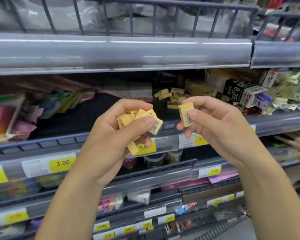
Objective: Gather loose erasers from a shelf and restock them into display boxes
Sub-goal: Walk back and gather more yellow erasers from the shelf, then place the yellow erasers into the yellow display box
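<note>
The left hand (111, 129) is curled around a handful of small yellow rectangular erasers (139, 122) in paper sleeves; at least six show between the fingers, though an exact count cannot be made because they overlap. They lie jumbled in the grip, pointing different ways, and one sticks out below the palm with its long axis slanting down to the right. The right hand (215, 122) pinches a single yellow eraser (186, 114) between thumb and fingertips, its long axis roughly upright, its barcode face turned toward the camera. This eraser sits at the tips of the fingers, just beside the left hand's bundle but apart from it.

Behind both hands, on the dark grey shop shelf (93, 137), a loose pile of yellow erasers (171, 97) lies scattered, about ten visible, blurred. To its right stands a row of printed cardboard display boxes (235, 90). Yellow price labels (62, 163) run along the shelf edges.
</note>
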Tool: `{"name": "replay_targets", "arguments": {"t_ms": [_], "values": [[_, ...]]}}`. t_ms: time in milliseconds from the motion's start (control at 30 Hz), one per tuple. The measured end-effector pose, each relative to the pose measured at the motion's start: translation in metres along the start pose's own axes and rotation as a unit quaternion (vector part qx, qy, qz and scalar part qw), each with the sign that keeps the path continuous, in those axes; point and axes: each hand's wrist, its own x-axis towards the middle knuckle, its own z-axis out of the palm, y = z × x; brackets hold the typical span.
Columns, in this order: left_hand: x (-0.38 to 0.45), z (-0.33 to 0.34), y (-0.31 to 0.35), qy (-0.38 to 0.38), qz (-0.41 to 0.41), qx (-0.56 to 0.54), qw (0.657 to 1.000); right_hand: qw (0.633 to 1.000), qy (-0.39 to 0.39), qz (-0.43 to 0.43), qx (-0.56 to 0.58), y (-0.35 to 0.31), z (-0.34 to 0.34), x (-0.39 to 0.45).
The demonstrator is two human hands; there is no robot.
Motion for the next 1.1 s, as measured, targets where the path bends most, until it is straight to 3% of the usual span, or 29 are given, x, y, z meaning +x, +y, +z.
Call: {"name": "replay_targets", "arguments": {"t_ms": [233,400,533,667,800,1100], "values": [[-0.086,-0.015,-0.093,0.036,-0.181,-0.011,0.983,0.981,0.061,0.184,0.031,0.093,0.018,-0.112],[-0.15,-0.034,-0.178,0.1,-0.372,-0.002,0.923,0.921,0.136,0.364,0.028,0.177,0.028,-0.2],[-0.207,-0.044,-0.229,0.175,-0.44,-0.035,0.88,0.874,0.19,0.445,0.052,0.222,0.032,-0.258],[-0.259,-0.049,-0.251,0.222,-0.467,-0.053,0.855,0.84,0.191,0.504,0.055,0.247,0.03,-0.298],[-0.298,-0.05,-0.251,0.266,-0.458,-0.059,0.846,0.835,0.145,0.53,0.035,0.261,0.031,-0.318],[-0.396,-0.018,-0.217,0.424,-0.402,-0.065,0.809,0.843,-0.06,0.532,-0.055,0.266,0.051,-0.325]]}}
